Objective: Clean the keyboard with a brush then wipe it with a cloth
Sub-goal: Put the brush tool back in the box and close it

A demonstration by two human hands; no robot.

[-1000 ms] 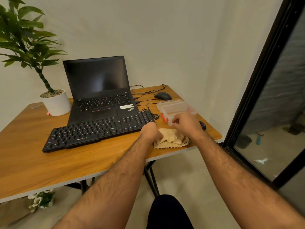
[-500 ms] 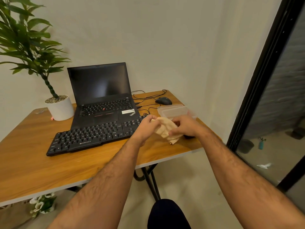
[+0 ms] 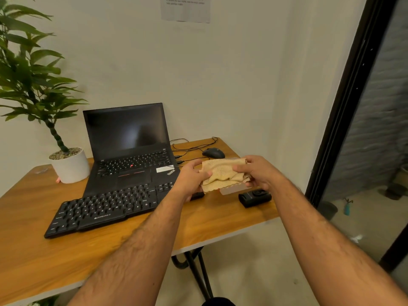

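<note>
Cloth (image 3: 223, 176) (tan, knitted, crumpled) is gripped by curled left hand (image 3: 189, 180) and right hand (image 3: 257, 173) above keyboard (image 3: 106, 209).

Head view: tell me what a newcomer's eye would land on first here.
First, the beige cloth, held up in the middle of the view above the table's right end, the left hand and right hand each pinching a side. Next, the black keyboard lying on the wooden table in front of an open laptop with a dark screen. Then the potted plant at the far left.
</note>
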